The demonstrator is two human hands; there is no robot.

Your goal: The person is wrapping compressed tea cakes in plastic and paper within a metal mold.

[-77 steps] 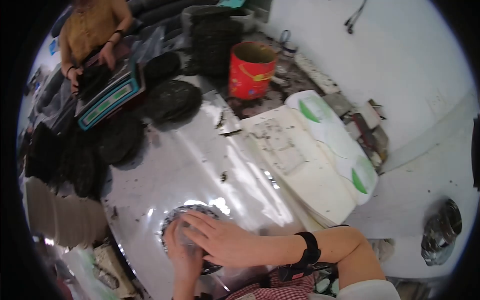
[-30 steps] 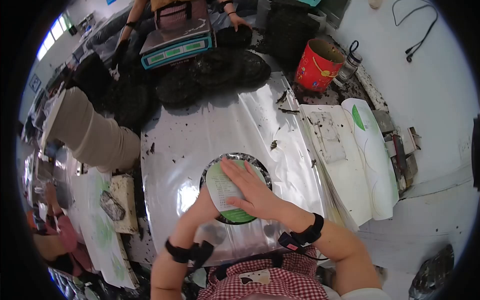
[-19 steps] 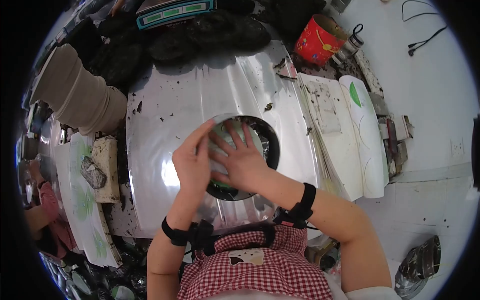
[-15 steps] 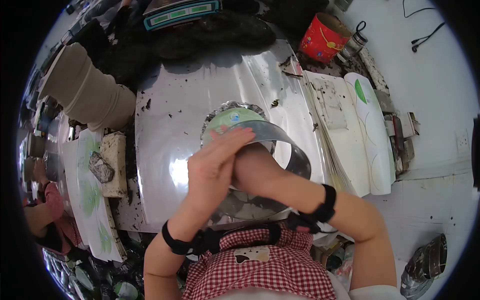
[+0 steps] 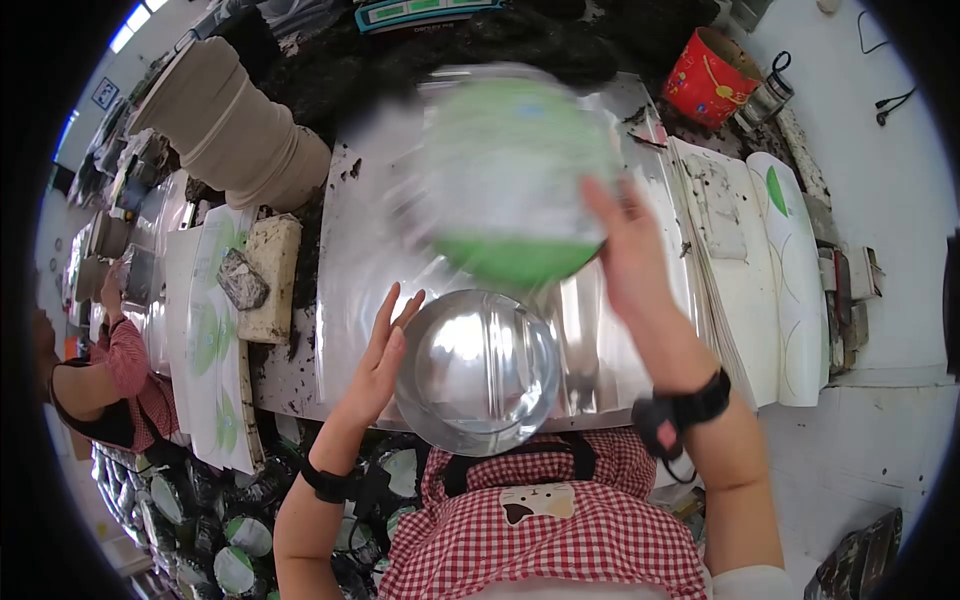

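In my right hand (image 5: 635, 255) is a round package with a green-and-white label (image 5: 520, 170), gripped at its right edge. Motion smears the package, which appears above the metal sheet (image 5: 365, 270) on the worktable. Below it, by the table's front edge, sits a shiny see-through ring (image 5: 478, 435) with the sheet's glare showing inside. My left hand (image 5: 375, 360) is at the ring's left side, fingers stretched out and apart, fingertips right by the rim.
A stack of grey pots (image 5: 235, 130) leans at the left, near a stained block (image 5: 270, 280) bearing a stone-like lump (image 5: 242, 280). A red bucket (image 5: 710, 80) and a bottle (image 5: 765, 95) stand back right. Long printed sheets (image 5: 785, 290) lie right. Another person (image 5: 105, 385) works at far left.
My crossed hands have parted. The right one has brought the round package out of the ring, up and away. The ring now stands nearer my apron with my left hand beside it.
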